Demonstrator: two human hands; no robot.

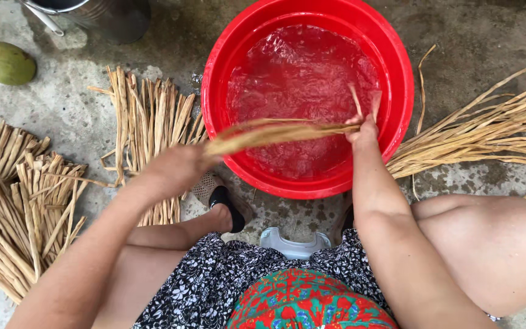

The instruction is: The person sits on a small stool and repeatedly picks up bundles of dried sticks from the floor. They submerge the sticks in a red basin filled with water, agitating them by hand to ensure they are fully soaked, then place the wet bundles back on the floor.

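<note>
Nearest the camera, below both forearms, lies the lap in a floral skirt (214, 286). Just above it, the dried strips (275, 131) stretch level between the two hands, over the near half of the red basin (397, 67) and its rippling water (299, 67). The right hand (363, 131) pinches one end shut, short tips sticking up past the fingers; the left hand (178, 167) is blurred, curled around the other end, though how tightly cannot be told. To do this well, both grips should probably stay firm and the bundle taut, so the strips wet evenly without splaying. Left of the left hand a laid-out row of strips (150, 116) lies on the concrete, with tied bundles (19, 201) farther out; right of the right hand a loose heap (488, 131) fans away.
</note>
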